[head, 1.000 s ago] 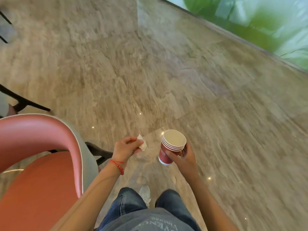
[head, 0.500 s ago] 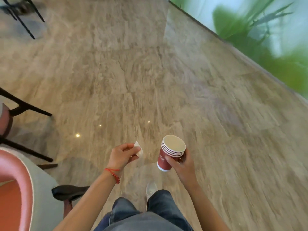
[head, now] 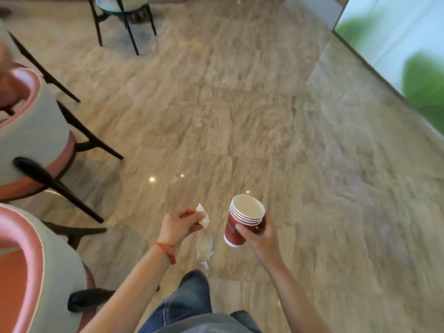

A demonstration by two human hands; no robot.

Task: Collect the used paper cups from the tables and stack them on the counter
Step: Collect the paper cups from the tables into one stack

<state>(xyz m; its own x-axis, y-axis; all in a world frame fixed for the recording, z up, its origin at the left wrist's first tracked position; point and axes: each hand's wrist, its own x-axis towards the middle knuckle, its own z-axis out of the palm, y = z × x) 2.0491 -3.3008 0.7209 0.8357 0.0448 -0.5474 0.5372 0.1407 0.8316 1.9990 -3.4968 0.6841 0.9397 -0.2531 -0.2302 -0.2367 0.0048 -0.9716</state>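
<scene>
A nested stack of several dark red paper cups (head: pixel 241 219) with white insides tilts slightly left, held low in the middle of the view over the floor. My right hand (head: pixel 260 234) grips the stack from its right side, thumb across the front. My left hand (head: pixel 179 223) is a short way to the left of the cups, pinching a crumpled white napkin (head: pixel 203 216) between thumb and fingers. A red string bracelet is on my left wrist. No table or counter is in view.
Pink and grey armchairs (head: pixel 36 138) with black legs line the left side, another at the bottom left (head: pixel 28 272). A black-legged stand (head: pixel 122 20) is at the top. A glass wall (head: pixel 394 44) with greenery behind runs along the right. Beige stone floor (head: pixel 264 116) lies ahead.
The view has swung and advanced across the floor: the near pink chair slid to the left, more chairs and a black-legged stand came into sight. Both hands kept their holds.
</scene>
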